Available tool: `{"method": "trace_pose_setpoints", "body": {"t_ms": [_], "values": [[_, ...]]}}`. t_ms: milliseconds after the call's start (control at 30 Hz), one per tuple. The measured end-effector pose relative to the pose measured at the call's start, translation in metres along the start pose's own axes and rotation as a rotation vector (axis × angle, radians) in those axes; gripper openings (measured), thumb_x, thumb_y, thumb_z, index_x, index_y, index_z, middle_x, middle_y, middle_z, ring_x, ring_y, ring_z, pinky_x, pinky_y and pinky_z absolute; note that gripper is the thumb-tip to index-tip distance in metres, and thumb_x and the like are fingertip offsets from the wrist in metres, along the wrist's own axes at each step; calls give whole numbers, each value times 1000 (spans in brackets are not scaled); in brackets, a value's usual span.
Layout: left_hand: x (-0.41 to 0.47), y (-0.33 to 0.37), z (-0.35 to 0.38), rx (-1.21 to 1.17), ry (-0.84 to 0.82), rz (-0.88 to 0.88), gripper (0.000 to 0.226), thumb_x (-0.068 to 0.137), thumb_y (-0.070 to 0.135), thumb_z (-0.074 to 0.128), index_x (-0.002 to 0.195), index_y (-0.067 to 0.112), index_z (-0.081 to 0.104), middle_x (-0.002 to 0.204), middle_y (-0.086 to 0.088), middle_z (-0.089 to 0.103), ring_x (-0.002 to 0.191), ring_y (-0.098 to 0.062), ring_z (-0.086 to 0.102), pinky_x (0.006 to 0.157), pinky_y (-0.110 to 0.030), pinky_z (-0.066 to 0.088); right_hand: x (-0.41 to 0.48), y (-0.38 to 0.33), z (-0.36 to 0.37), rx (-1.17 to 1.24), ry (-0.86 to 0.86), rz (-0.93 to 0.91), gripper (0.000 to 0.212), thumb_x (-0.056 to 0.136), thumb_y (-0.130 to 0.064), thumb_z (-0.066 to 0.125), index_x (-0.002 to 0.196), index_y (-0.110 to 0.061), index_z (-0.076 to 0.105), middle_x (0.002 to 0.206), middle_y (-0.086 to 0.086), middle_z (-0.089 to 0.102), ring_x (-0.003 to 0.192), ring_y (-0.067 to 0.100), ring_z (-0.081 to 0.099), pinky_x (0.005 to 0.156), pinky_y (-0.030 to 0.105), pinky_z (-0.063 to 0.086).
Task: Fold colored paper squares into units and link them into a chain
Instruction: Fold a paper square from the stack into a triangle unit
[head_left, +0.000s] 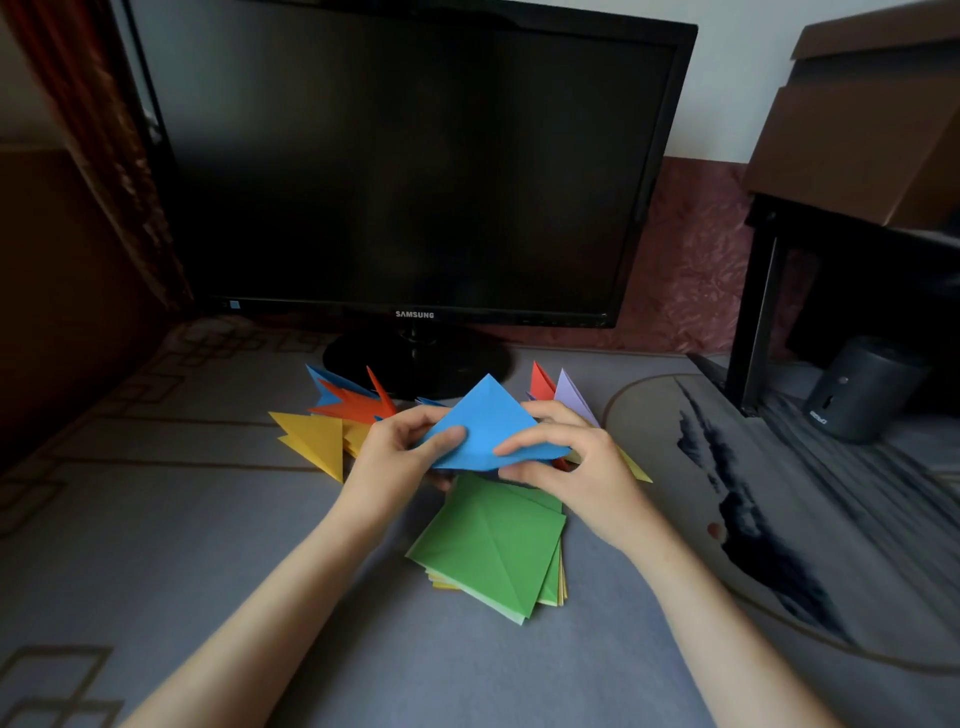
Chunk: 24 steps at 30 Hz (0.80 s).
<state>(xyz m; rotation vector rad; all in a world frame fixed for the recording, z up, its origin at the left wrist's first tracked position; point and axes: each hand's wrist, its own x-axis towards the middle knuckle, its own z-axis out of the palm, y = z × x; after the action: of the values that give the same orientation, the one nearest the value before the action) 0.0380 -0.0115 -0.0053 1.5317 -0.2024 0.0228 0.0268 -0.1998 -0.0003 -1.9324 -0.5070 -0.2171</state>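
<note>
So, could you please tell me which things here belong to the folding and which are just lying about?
Job: blue paper held by left hand and right hand; green-topped paper stack; yellow unit, orange unit, lilac unit.
Lying about: Samsung monitor, cardboard box, dark cylinder.

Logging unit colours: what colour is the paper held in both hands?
The paper is blue; head view.

- Sheet (483, 426): blue.
- Stack (488, 545): green on top, yellow and pale green edges beneath.
- Units (353, 405): yellow, orange-red, blue, lilac.
- Rug (156, 467): grey, tan square-line border, black streaks at right.
- Monitor (415, 156): black.
</note>
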Motion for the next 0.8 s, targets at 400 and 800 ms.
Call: {"method": "trace_pose_setpoints", "body": {"t_ms": [400,800], "values": [[-6,0,10,28,-90,33,21,75,10,74,94,8,67,73,1,72,67,-9,67,54,-19,52,5,1,2,265,238,131,23,78,0,71,88,-18,61,78,-10,69,74,7,64,50,23,48],[-6,-3,8,75,-72,56,17,77,5,74,92,10,67,71,-1,72,67,-9,69,57,-18,52,3,-5,3,294,220,156,31,76,2,72,95,-19,61,79,-5,68,74,7,66,52,22,50]]}}
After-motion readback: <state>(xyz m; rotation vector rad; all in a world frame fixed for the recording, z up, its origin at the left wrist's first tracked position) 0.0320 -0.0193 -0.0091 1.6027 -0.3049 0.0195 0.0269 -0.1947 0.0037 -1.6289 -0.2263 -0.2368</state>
